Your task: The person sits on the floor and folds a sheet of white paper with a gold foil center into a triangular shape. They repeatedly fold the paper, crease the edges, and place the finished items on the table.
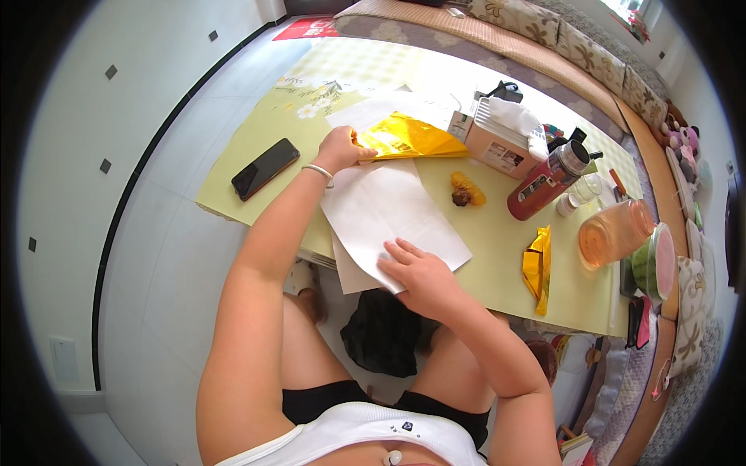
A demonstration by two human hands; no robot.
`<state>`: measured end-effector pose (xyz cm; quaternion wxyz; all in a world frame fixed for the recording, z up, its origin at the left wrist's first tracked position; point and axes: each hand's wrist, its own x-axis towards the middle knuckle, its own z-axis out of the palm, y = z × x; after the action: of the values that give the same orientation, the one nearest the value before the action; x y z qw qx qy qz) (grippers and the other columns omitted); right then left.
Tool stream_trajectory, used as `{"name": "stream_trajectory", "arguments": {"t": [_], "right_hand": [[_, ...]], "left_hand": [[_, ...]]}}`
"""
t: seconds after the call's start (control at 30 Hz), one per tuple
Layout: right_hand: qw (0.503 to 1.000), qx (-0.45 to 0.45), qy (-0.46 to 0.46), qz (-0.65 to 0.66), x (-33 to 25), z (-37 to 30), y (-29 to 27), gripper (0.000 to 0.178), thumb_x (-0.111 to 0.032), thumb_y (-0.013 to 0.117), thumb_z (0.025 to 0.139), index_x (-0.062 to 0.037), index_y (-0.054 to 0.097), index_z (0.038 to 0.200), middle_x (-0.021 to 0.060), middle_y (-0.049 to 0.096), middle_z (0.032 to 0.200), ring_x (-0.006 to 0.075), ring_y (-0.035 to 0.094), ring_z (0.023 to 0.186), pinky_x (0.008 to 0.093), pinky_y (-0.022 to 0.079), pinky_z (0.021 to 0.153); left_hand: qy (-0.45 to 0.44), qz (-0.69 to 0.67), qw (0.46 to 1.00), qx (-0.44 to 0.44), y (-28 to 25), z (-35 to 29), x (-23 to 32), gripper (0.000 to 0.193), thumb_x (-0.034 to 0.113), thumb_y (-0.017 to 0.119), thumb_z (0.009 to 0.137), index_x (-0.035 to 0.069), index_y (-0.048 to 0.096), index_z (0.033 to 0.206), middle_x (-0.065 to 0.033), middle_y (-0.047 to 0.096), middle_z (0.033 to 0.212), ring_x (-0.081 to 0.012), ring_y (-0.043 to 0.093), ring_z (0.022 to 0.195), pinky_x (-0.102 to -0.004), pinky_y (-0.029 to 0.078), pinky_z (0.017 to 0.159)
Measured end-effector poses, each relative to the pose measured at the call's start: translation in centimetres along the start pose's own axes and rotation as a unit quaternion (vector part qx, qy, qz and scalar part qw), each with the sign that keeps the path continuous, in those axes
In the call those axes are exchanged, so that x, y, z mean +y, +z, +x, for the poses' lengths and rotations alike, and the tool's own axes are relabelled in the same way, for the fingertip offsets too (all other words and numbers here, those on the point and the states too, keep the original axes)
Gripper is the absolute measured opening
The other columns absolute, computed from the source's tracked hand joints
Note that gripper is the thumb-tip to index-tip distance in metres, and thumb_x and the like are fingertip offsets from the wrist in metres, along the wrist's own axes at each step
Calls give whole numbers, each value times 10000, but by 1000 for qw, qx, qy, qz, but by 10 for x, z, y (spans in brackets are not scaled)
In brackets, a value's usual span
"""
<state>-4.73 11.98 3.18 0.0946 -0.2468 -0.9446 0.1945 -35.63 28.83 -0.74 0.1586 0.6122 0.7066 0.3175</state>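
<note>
My left hand (342,151) is closed at the left end of a shiny gold foil sheet (416,138), its fingers curled on the foil's edge. White paper (392,200) lies below the foil, and its near corner hangs over the table's front edge. On that near part rests my right hand (423,279), fingers stretched out and apart. Another pale sheet (350,268) shows beneath the first. A narrow folded strip of gold foil (536,268) lies farther right, apart from both hands.
On the yellow-green table cover (486,268) are a black phone (266,168), a small yellow-brown object (466,190), a tissue box (505,140), a red flask (548,179), a tipped orange-tinted jar (618,233) and a green-sided round container (655,262). A black bag (381,334) is below the front edge.
</note>
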Motion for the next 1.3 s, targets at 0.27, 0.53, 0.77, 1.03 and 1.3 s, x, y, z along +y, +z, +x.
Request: {"name": "stream_trajectory", "arguments": {"t": [0.27, 0.53, 0.77, 1.03, 1.3], "right_hand": [[994, -86, 46, 55, 6, 41, -6, 877, -729, 510, 921, -33, 492, 1454, 253, 332, 1597, 428, 249, 1512, 550, 309, 1159], [958, 234, 115, 124, 50, 34, -10, 276, -107, 712, 853, -7, 699, 1110, 185, 670, 1223, 365, 641, 1114, 430, 502, 992], [911, 281, 267, -143, 118, 21, -29, 522, -102, 705, 792, -139, 637, 1309, 150, 656, 1220, 371, 579, 1155, 425, 501, 981], [913, 308, 263, -54, 105, -23, -36, 551, -139, 728, 795, -36, 598, 1320, 199, 651, 1141, 375, 593, 1106, 449, 491, 971], [832, 357, 411, -107, 119, -172, -50, 508, -173, 723, 828, 11, 607, 1287, 202, 664, 1201, 367, 604, 1134, 453, 483, 996]], "left_hand": [[53, 85, 982, -163, -25, -21, 7, 1328, 581, 904, 615, -60, 240, 1570, -252, 363, 1585, -320, 360, 1480, -359, 310, 1192], [101, 117, 977, -147, -24, -50, 3, 1243, 562, 849, 705, -33, 207, 1588, -236, 369, 1586, -337, 346, 1481, -386, 263, 1216], [94, 68, 986, -124, -16, -61, -6, 1230, 530, 840, 732, -20, 167, 1602, -230, 339, 1606, -331, 316, 1498, -381, 233, 1232], [85, 31, 991, -96, -11, -64, -10, 1237, 476, 868, 704, 27, 164, 1617, -226, 379, 1585, -371, 364, 1460, -400, 260, 1220], [105, 37, 990, -80, -5, -63, -16, 1220, 468, 869, 718, 28, 168, 1616, -220, 398, 1577, -369, 376, 1451, -404, 280, 1212]]}}
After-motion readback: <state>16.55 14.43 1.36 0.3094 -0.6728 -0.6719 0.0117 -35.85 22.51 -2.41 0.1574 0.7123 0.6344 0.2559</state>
